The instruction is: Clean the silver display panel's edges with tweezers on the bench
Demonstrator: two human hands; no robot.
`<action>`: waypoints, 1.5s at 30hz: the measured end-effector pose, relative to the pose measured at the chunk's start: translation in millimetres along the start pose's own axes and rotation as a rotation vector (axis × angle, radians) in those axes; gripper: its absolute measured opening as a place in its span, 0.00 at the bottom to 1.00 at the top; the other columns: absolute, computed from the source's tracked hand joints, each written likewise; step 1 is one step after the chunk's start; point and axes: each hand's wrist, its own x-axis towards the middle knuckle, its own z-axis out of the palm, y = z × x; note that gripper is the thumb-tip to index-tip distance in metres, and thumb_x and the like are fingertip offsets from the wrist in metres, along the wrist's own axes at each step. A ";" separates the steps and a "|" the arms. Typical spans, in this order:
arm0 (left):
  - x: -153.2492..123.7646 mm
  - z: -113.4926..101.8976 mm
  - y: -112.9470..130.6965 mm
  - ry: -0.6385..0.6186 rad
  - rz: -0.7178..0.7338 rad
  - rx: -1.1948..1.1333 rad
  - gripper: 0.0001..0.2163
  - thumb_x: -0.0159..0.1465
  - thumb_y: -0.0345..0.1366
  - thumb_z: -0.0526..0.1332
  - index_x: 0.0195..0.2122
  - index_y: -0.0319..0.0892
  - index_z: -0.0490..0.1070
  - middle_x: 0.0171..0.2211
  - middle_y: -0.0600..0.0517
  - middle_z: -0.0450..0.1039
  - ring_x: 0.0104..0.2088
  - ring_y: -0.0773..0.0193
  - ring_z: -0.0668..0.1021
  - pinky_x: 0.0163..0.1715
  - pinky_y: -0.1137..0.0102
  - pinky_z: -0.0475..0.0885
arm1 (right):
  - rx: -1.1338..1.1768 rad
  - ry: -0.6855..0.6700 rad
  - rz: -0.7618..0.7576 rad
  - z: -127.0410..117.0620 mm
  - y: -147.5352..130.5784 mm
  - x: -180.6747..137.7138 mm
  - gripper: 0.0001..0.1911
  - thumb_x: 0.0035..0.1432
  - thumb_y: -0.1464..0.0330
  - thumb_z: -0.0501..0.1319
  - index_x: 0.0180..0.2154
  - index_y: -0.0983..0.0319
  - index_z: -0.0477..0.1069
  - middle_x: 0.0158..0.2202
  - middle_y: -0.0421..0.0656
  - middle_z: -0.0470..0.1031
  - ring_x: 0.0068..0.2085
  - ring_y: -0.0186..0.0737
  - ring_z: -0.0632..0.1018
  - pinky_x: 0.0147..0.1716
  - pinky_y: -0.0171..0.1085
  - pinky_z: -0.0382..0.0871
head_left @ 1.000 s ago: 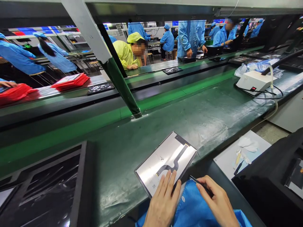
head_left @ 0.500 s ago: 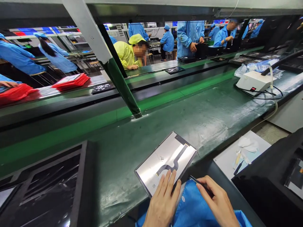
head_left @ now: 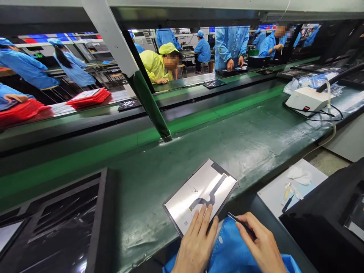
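Note:
A silver display panel (head_left: pixel 196 191) with a black flex cable on its back lies near the front edge of the green bench (head_left: pixel 241 148). My left hand (head_left: pixel 196 242) rests on the panel's near corner with its fingers stretched flat. My right hand (head_left: pixel 261 246) is just to the right, over blue cloth (head_left: pixel 231 252) in my lap. Its fingers pinch a thin dark tool, apparently tweezers (head_left: pixel 237 220), whose tip points toward the panel's near right edge.
A black tray (head_left: pixel 51 223) with clear film sits at the left. A white box (head_left: pixel 307 98) with cables stands at the far right. A dark case (head_left: pixel 327 220) and a white sheet with scraps (head_left: pixel 292 182) lie lower right. People in blue and yellow coats work beyond the conveyor.
My hands and the panel have hardly moved. Black trays on the far conveyor have drifted right, and the workers behind have shifted.

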 end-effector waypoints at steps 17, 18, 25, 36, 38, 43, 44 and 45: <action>-7.3 8.3 1.4 0.045 -0.069 -0.069 0.16 0.65 0.19 0.48 0.45 0.33 0.74 0.54 0.42 0.76 0.60 0.57 0.72 0.62 0.64 0.66 | -0.284 0.073 -0.250 12.1 -21.9 10.3 0.16 0.72 0.65 0.46 0.39 0.57 0.72 0.33 0.42 0.79 0.26 0.34 0.81 0.23 0.30 0.70; -7.0 8.2 1.7 0.045 -0.072 -0.075 0.17 0.64 0.18 0.48 0.45 0.33 0.74 0.54 0.42 0.76 0.60 0.57 0.72 0.62 0.64 0.66 | -0.298 0.078 -0.254 12.3 -22.4 10.9 0.17 0.72 0.65 0.46 0.39 0.57 0.72 0.33 0.42 0.79 0.26 0.35 0.81 0.23 0.30 0.70; -2.5 5.3 3.8 0.050 -0.096 -0.051 0.18 0.65 0.18 0.47 0.46 0.32 0.73 0.52 0.45 0.77 0.58 0.59 0.74 0.63 0.65 0.66 | -0.308 0.096 -0.291 11.6 -26.1 13.5 0.17 0.72 0.65 0.45 0.38 0.58 0.72 0.32 0.41 0.79 0.27 0.35 0.82 0.23 0.30 0.69; 2.4 4.3 4.7 0.096 -0.115 -0.058 0.16 0.67 0.19 0.48 0.46 0.31 0.73 0.49 0.44 0.79 0.58 0.59 0.75 0.64 0.66 0.63 | -0.304 0.044 -0.280 14.1 -21.7 11.6 0.16 0.72 0.68 0.46 0.39 0.58 0.71 0.33 0.42 0.78 0.29 0.34 0.82 0.27 0.29 0.71; 3.1 4.5 5.3 0.107 -0.123 -0.049 0.15 0.67 0.19 0.48 0.45 0.31 0.74 0.48 0.44 0.80 0.55 0.59 0.78 0.63 0.66 0.65 | -0.297 0.054 -0.280 14.5 -20.9 11.7 0.17 0.72 0.67 0.45 0.38 0.58 0.71 0.32 0.41 0.78 0.28 0.34 0.81 0.27 0.29 0.70; 4.5 4.2 6.0 0.120 -0.118 -0.030 0.15 0.68 0.19 0.47 0.43 0.31 0.74 0.47 0.45 0.80 0.50 0.58 0.80 0.61 0.65 0.67 | -0.272 0.096 -0.287 15.3 -20.2 12.8 0.18 0.72 0.66 0.45 0.35 0.58 0.71 0.30 0.41 0.77 0.26 0.33 0.80 0.24 0.28 0.69; 4.5 4.2 6.0 0.114 -0.115 -0.029 0.15 0.68 0.19 0.47 0.43 0.31 0.74 0.47 0.45 0.80 0.50 0.58 0.80 0.61 0.65 0.67 | -0.273 0.097 -0.289 15.2 -20.7 13.0 0.18 0.72 0.66 0.45 0.35 0.58 0.71 0.30 0.41 0.77 0.26 0.33 0.80 0.24 0.27 0.69; 4.3 4.3 6.0 0.109 -0.115 -0.027 0.16 0.68 0.19 0.47 0.44 0.31 0.74 0.48 0.45 0.80 0.51 0.58 0.80 0.61 0.65 0.67 | -0.274 0.098 -0.290 15.0 -21.3 13.2 0.18 0.72 0.66 0.45 0.35 0.58 0.71 0.30 0.41 0.77 0.26 0.33 0.80 0.25 0.27 0.69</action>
